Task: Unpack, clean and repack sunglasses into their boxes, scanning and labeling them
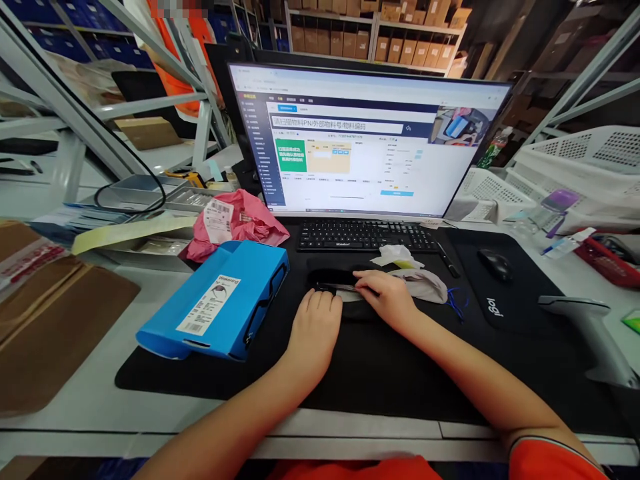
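Between my hands, on the black desk mat, lies a long black case-like item [331, 276] with a thin shiny edge; its exact kind is hard to make out. My left hand [315, 327] is closed, fingers curled over the item's near edge. With thumb and fingers pinched, my right hand [387, 298] grips its right end. A pale cloth pouch [425, 285] with blue drawstrings [456, 303] lies just beyond the right hand, beside a crumpled white wrapper [397, 256]. Left of my hands rests a blue box [230, 273] with a white label picturing eyewear.
A monitor [350, 160] and keyboard [367, 235] stand behind. Pink plastic packaging [237, 223] and a brown parcel [60, 320] lie left. To the right are a mouse [495, 265], a handheld scanner [595, 333] and white baskets [585, 160]. A person in orange [175, 53] is beyond the frame.
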Tool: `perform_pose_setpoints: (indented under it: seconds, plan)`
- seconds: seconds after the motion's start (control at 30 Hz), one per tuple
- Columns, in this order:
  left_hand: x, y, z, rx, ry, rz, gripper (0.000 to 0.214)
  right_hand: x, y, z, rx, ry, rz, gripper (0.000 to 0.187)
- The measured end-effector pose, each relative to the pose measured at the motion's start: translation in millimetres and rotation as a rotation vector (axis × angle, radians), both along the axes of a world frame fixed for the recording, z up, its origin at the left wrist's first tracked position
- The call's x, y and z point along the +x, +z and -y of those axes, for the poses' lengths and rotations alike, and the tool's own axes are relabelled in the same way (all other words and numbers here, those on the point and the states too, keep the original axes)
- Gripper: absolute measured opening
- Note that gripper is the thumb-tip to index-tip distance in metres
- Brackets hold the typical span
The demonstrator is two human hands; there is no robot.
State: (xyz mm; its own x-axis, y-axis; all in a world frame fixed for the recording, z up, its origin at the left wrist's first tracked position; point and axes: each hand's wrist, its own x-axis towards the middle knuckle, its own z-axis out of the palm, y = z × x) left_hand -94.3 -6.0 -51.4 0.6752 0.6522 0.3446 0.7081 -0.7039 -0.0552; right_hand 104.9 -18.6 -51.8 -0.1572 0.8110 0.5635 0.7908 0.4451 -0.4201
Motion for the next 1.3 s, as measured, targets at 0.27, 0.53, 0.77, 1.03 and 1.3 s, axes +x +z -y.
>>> perform_pose_setpoints:
  seconds: [0.27,0.53,0.77,1.03,1.3]
  plan:
    - [-1.9,-9.1,-8.7,0.091,-0.138,0.293,0.033,62.8,68.2,6.7,-0.411,-0.404,0.285,0.017]
    - [5.7,-9.5,-1.6,0.087,-0.322,0.432,0.042,115.3,58.6,-5.9,-0.930,-0.541,0.531,0.021]
    - [0.0,-6.1,3.5,-0.044,-0.468,0.555,0.040,107.0,97.6,31.9,-0.776,-0.377,0.576,0.028]
    - [0.1,-0.3,25.3,-0.656,-0.466,0.620,0.092,12.7,92.6,69.5,-0.436,0.048,0.510,0.030]
    - [0.9,13.0,18.9,-0.603,-0.178,0.898,0.035,13.0,90.6,61.6,-0.099,0.136,0.262,0.041]
